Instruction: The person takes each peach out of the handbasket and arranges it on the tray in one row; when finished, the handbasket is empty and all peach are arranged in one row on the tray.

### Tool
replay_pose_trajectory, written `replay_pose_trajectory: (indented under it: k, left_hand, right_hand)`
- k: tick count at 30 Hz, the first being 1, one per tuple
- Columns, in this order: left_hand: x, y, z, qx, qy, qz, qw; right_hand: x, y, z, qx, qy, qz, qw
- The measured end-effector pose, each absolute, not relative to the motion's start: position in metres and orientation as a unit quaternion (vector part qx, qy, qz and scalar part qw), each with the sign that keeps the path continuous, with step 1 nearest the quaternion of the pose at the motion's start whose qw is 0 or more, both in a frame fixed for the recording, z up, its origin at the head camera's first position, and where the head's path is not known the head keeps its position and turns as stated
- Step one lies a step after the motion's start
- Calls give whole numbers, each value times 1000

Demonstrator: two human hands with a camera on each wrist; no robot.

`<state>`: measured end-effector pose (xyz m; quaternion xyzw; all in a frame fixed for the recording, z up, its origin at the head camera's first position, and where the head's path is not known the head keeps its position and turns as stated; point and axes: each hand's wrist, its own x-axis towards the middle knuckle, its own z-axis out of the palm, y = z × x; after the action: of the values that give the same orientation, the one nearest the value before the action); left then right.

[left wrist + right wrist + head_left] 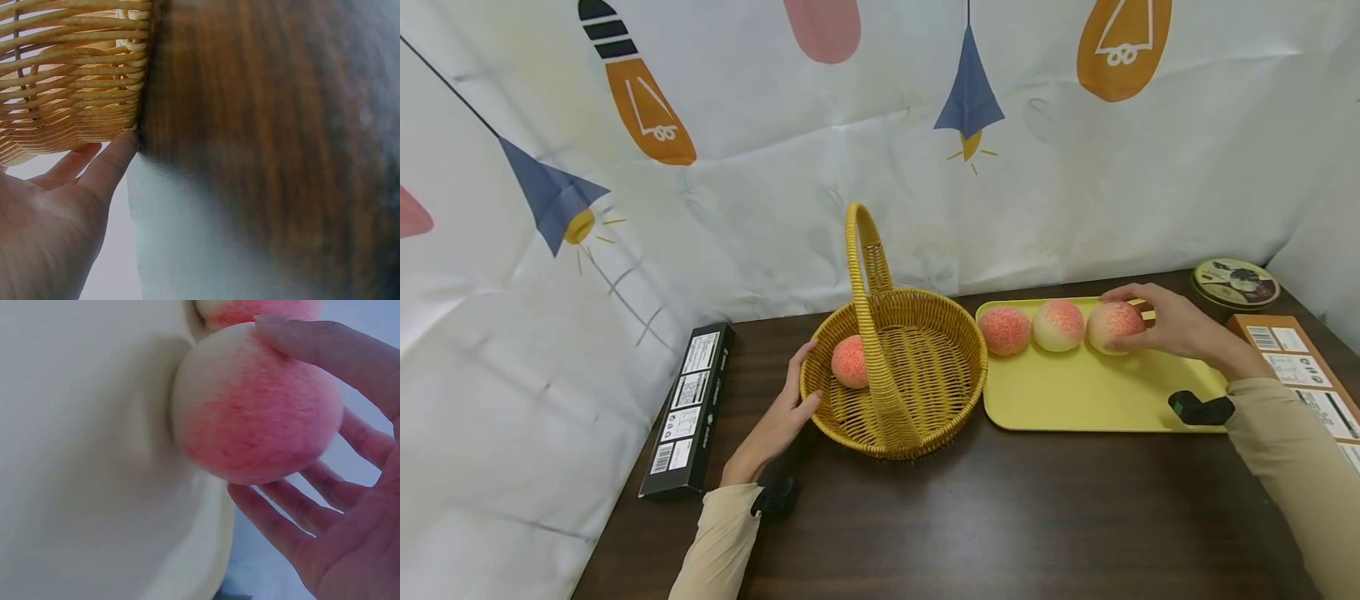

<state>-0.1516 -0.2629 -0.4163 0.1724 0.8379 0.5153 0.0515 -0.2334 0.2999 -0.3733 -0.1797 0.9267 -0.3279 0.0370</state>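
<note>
A yellow wicker basket (925, 433) with a tall handle holds one pink peach (848, 362), partly behind the handle. My left hand (781, 417) rests against the basket's left side, with the thumb and fingertips at the rim. In the left wrist view, fairly straight fingers (111, 164) touch the outer weave. On the right, my right hand (1180, 327) holds a pink and cream peach (1112, 325) at the far side of a yellow tray (1075, 400). The right wrist view shows thumb and fingers round this peach (256, 406). Two more peaches, one redder (1004, 330) and one paler (1058, 325), sit left of it.
A black box (688, 408) with white labels lies left of the basket. Beyond the tray's right end are a round tin (1235, 283) and an orange-brown box (1300, 367). A printed white cloth (880, 150) hangs behind the dark wooden table (1000, 517).
</note>
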Motion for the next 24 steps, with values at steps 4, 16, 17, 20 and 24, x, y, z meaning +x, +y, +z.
replay_pose_trajectory:
  k: [4, 16, 17, 20, 24]
  left_hand:
    - [-152, -263, -416, 172, 838, 516, 52]
    - [-155, -258, -415, 171, 836, 517, 61]
    - [-155, -259, -415, 169, 837, 518, 60]
    - [-153, -259, -415, 164, 837, 519, 57]
    - [-152, -260, -415, 163, 835, 522, 55]
  right_hand:
    - [-233, 289, -356, -218, 924, -315, -1]
    - [-228, 159, -273, -386, 847, -360, -62]
    - [-231, 148, -272, -405, 839, -360, -57]
    - [-237, 118, -269, -453, 818, -353, -27]
    - [-244, 86, -271, -479, 796, -369, 35]
